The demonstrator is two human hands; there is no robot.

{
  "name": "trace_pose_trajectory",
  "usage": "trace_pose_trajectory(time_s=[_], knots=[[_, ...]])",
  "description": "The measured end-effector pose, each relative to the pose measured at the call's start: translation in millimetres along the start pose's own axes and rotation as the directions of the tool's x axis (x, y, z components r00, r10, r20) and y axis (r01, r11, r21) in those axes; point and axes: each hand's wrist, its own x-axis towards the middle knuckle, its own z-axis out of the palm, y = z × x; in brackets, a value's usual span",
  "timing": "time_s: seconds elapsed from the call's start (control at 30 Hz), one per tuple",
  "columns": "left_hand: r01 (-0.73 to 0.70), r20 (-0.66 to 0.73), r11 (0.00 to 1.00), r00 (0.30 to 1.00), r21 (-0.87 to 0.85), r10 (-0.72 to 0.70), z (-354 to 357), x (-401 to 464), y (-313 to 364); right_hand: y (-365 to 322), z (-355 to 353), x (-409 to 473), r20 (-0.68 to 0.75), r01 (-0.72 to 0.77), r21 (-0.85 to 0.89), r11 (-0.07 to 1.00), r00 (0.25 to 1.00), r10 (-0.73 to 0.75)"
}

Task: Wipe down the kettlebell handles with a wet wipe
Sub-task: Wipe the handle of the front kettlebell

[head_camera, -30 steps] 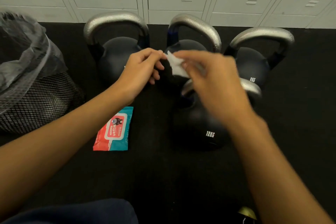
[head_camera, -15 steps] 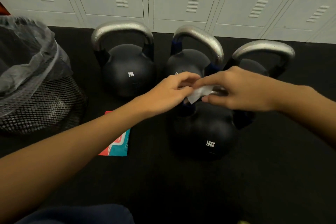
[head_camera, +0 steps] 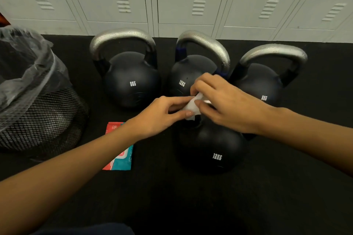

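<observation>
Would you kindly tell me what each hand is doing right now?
Left hand: pinches the white wet wipe.
Right hand: fingers curled round the same wipe, over the nearest kettlebell.

Wipe: white wet wipe [head_camera: 191, 109] pinched by left hand [head_camera: 158, 118] and right hand [head_camera: 227, 105].
Location: held over nearest 12KG kettlebell [head_camera: 210, 147].

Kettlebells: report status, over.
Left hand and right hand both pinch wet wipe over near kettlebell. Its handle hidden under hands. Nothing blocking.
</observation>
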Motion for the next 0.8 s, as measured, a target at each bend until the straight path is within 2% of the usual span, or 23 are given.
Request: trace_pose_trajectory(time_s=[0.07,0.17,0.23,0.3,0.4,0.47,0.57,0.63,0.8], knots=[[0.053,0.026,0.997,0.998,0.054,-0.054,-0.2,-0.4,-11.6,6.2,-2.5,-0.8,-0.052,-0.058,0.062,0.996,0.997,0.062],[0.078,0.048,0.985,0.995,0.156,-0.087,1.7,1.6,-26.3,13.5,-4.5,-1.1,-0.003,-0.13,0.085,0.988,0.991,0.131],[0.096,0.1,0.984,0.989,0.148,-0.112,2.0,6.7,-28.1,14.9,-3.6,-1.3,0.021,-0.131,0.075,0.989,0.991,0.129],[0.148,0.135,0.989,0.979,0.024,-0.15,1.4,12.7,-20.6,15.0,-2.4,-1.6,0.016,-0.13,0.088,0.988,0.991,0.129],[0.192,0.105,0.962,0.979,-0.193,-0.174,-0.1,22.1,-6.7,16.5,-2.2,-2.7,-0.022,-0.148,0.136,0.98,0.988,0.152],[0.195,0.126,0.919,0.979,-0.343,-0.16,0.9,25.0,-0.5,17.1,-2.1,-2.6,-0.038,-0.155,0.16,0.975,0.986,0.163],[0.26,0.072,0.807,0.962,-0.53,-0.263,9.2,26.1,-3.5,17.9,-0.6,-2.1,-0.046,-0.158,0.178,0.971,0.985,0.168],[0.294,0.068,0.769,0.948,-0.568,-0.312,16.5,29.0,-9.2,18.1,-0.3,-2.7,-0.058,-0.151,0.18,0.972,0.985,0.164],[0.327,0.115,0.771,0.941,-0.546,-0.318,27.1,31.9,-9.4,19.2,0.2,-3.1,-0.043,-0.141,0.174,0.975,0.988,0.151]])
